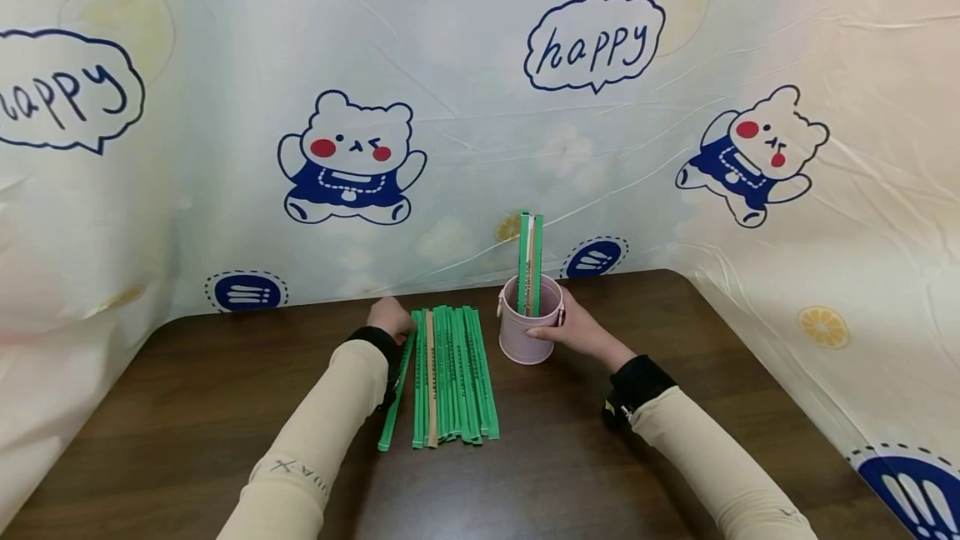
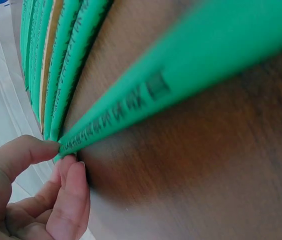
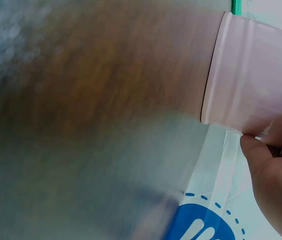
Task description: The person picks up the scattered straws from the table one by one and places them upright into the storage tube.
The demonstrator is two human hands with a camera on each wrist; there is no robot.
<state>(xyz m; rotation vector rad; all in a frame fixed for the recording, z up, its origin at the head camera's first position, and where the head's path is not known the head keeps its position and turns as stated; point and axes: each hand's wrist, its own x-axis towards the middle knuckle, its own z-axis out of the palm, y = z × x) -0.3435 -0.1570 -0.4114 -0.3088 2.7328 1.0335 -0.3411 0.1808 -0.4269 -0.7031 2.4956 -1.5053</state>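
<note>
With thumb and fingertips, my left hand (image 1: pixel 392 320) pinches the far end of a green paper-wrapped straw (image 2: pixel 116 115). That straw lies slightly apart from a row of similar green wrapped straws (image 1: pixel 450 373), at its left side. One brown wrapped straw (image 1: pixel 431 382) lies among the green ones. My right hand (image 1: pixel 583 328) holds a small pink bucket (image 1: pixel 519 342) by its right side, thumb across the front. Several straws (image 1: pixel 523 261) stand upright in the bucket, green ones with brown and white between them. In the right wrist view only part of the bucket and hand shows.
The dark wooden table (image 1: pixel 570 457) extends around the straws and bucket. Behind it hangs a pale curtain (image 1: pixel 465 148) with printed bears and the word "happy", close to the table's back edge.
</note>
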